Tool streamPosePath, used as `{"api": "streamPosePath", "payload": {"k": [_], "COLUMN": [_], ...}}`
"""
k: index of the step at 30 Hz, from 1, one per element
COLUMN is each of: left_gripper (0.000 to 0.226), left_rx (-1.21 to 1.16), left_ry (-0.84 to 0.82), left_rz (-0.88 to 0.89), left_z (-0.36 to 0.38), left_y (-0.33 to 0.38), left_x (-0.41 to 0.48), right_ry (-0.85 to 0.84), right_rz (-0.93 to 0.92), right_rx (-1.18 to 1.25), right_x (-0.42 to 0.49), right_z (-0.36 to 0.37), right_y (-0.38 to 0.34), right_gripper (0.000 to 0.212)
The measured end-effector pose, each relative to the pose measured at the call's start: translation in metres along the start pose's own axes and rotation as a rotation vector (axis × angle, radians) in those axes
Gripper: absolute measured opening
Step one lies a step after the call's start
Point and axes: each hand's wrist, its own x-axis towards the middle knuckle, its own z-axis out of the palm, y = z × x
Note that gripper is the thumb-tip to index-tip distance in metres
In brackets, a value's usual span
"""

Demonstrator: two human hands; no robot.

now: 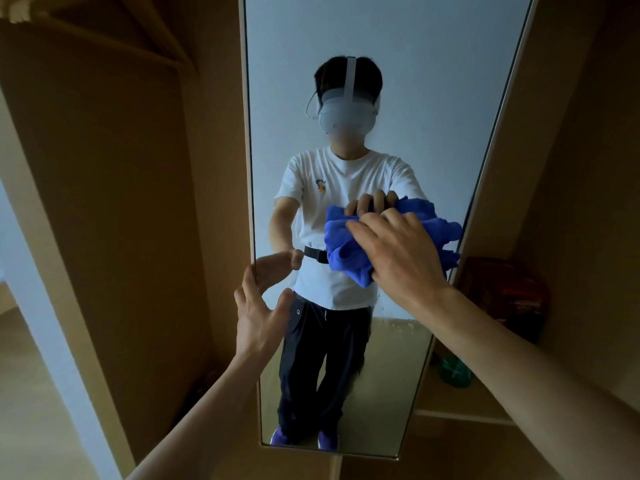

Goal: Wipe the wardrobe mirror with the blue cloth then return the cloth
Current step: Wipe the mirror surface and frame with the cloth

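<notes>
Head view: right hand [398, 251] presses bunched blue cloth [346, 251] on mirror [381, 64] near right edge; left hand [258, 306] open, steadying left edge. Risk: loose folds slip, leaving streaks.

The scene is dim, lit softly from behind the viewer; the mirror [381, 98] reflects a pale bright wall. The wardrobe panels [121, 202] on the left and right lie in deep brown shadow. Wide-angle distortion bends the edges, and the far corners look soft.
</notes>
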Motion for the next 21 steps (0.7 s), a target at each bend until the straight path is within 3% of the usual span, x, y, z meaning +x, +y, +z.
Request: {"api": "streamPosePath", "payload": {"k": [9,21], "left_gripper": [0.084,0.09], "left_rx": [0.024,0.061], "left_ry": [0.034,0.018], "left_rz": [-0.006,-0.041], "left_z": [0.007,0.009], "left_y": [-0.002,0.007], "left_x": [-0.002,-0.006], "right_ry": [-0.152,-0.023], "right_rz": [-0.007,0.057], "right_rx": [0.038,0.045], "right_x": [-0.05,-0.021], "right_z": [0.039,-0.006], "right_y": [-0.021,0.021], "right_gripper": [0.037,0.035]}}
